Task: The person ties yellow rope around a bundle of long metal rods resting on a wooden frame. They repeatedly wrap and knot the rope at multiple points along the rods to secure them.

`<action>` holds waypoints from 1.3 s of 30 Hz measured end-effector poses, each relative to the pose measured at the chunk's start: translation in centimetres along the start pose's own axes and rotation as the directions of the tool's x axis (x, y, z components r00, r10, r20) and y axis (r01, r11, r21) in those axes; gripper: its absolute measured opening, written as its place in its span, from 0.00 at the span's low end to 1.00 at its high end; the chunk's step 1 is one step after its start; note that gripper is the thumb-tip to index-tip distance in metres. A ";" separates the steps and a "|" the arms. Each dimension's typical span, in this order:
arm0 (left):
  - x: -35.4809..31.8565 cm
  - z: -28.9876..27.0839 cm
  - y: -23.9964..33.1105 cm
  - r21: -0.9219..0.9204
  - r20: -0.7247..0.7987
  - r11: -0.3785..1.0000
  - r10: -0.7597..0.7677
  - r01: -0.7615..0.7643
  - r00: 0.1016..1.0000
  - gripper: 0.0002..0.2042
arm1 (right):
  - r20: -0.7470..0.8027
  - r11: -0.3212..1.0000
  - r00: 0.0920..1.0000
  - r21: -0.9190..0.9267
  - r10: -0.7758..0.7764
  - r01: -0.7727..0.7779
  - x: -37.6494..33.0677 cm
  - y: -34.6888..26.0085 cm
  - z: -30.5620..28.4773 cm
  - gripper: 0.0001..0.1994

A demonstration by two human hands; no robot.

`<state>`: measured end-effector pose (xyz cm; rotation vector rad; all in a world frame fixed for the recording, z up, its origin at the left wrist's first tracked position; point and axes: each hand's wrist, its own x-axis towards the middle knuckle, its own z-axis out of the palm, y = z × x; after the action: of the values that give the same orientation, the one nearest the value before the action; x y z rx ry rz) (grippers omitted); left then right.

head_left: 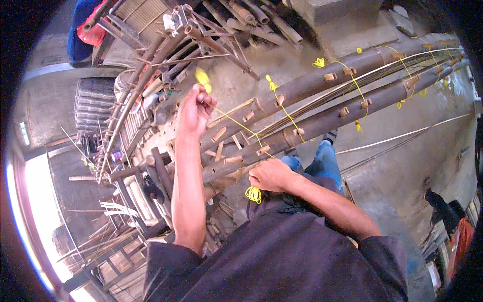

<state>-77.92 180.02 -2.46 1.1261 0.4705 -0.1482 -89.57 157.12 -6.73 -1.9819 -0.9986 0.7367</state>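
Yellow cord (236,122) is stretched slantwise between the two hands of a person in a dark shirt (282,256), as I can see in the head view. The left grip (196,111) is raised and pinches this cord with the fingertips; a yellow bundle (203,78) sits just above them. The right grip (272,175) is lower, folded like a fist around the cord, and a loose yellow coil (254,195) hangs under it. Between the hands, the cord passes over the near bamboo pole (327,117). The far bamboo pole (307,85) lies beside it, and both carry short wooden pegs (330,77). Long thin strips lie between the poles, and more yellow ties cross them toward the right. Behind, some bamboo tubes (266,22) are piled on the floor.
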 end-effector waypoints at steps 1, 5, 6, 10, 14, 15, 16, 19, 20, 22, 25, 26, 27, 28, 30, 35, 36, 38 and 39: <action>-2.5 4.0 1.4 -0.098 0.132 0.993 0.084 -0.071 0.988 0.10 | -0.016 1.000 1.000 -0.005 0.003 -0.003 0.1 0.5 0.2 0.14; -0.9 9.7 2.3 0.783 0.382 0.398 0.298 -0.477 0.875 0.15 | -0.030 0.995 0.999 -0.096 -0.015 0.012 -0.4 0.3 1.9 0.13; 3.9 8.5 0.8 0.844 0.406 0.162 0.432 -0.512 0.806 0.17 | -0.003 0.991 1.000 -0.130 0.016 -0.017 -0.6 -0.2 2.0 0.13; 13.1 0.2 -9.2 0.968 -0.039 0.248 0.028 0.031 0.999 0.17 | -0.048 0.984 0.999 -0.176 -0.016 0.007 -0.6 0.0 4.5 0.10; 12.0 1.9 -6.0 0.952 0.060 0.304 -0.126 -0.019 0.990 0.17 | -0.460 0.976 0.861 -0.125 -0.219 0.181 -1.7 -0.6 -1.1 0.05; 11.5 1.3 -4.4 0.982 0.143 0.133 -0.051 -0.136 0.988 0.17 | -0.429 0.959 0.880 -0.267 -0.203 0.091 -1.6 -1.0 -4.1 0.07; 11.1 1.0 -3.0 0.967 0.246 -0.064 0.005 -0.245 0.969 0.17 | -0.419 0.914 0.889 -0.406 -0.185 -0.001 -0.7 -1.0 -6.7 0.08; 7.2 1.7 -1.0 0.921 0.344 0.093 0.267 -0.379 0.900 0.17 | -0.271 0.764 0.941 -0.645 -0.201 -0.022 3.1 0.2 -11.2 0.05; 5.4 2.1 -0.4 0.900 0.359 0.142 0.295 -0.412 0.886 0.16 | -0.181 0.759 0.972 -0.651 -0.147 -0.006 3.8 1.6 -11.2 0.04; 1.2 2.1 0.4 0.858 0.365 0.239 0.340 -0.455 0.867 0.15 | -0.059 0.735 0.994 -0.677 -0.087 0.024 4.7 2.8 -11.1 0.04; -2.9 -0.8 -0.3 0.809 0.344 0.338 0.390 -0.480 0.854 0.12 | -0.035 0.714 0.994 -0.698 -0.103 0.050 4.6 3.5 -11.8 0.05; -4.2 -1.5 -0.4 0.808 0.296 0.384 0.391 -0.447 0.872 0.11 | -0.072 0.742 0.989 -0.668 -0.128 0.048 4.4 3.8 -12.2 0.05; -5.6 -2.0 -0.3 0.804 0.254 0.426 0.384 -0.415 0.888 0.11 | -0.116 0.771 0.982 -0.635 -0.147 0.040 4.2 3.8 -12.3 0.05; -6.8 -2.5 -0.3 0.797 0.215 0.467 0.374 -0.383 0.902 0.10 | -0.140 0.777 0.980 -0.629 -0.141 0.022 4.2 3.6 -12.5 0.05; -8.1 -2.7 -0.3 0.793 0.209 0.469 0.392 -0.390 0.896 0.10 | -0.196 0.786 0.973 -0.618 -0.121 -0.027 3.8 2.2 -13.2 0.07; -10.9 -1.5 -1.0 0.664 0.167 0.655 0.339 -0.360 0.926 0.12 | -0.236 0.707 0.970 -0.695 -0.057 -0.128 4.2 4.5 -10.0 0.05; -11.3 -2.1 -1.9 0.646 0.138 0.688 0.323 -0.332 0.936 0.12 | -0.230 0.671 0.969 -0.733 -0.092 -0.111 4.0 4.2 -9.5 0.04; -11.5 -2.8 -3.7 0.502 0.119 0.820 0.250 -0.275 0.961 0.12 | -0.237 0.792 0.967 -0.606 -0.089 -0.076 4.6 4.4 -9.4 0.04; -11.7 -2.1 -3.9 0.492 0.115 0.831 0.234 -0.260 0.965 0.12 | -0.281 0.824 0.952 -0.564 -0.121 -0.062 4.8 4.6 -9.2 0.04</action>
<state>-90.34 178.83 -1.40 1.6870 0.2362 -0.0722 -78.24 155.86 -6.46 -2.4836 -1.1402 0.0841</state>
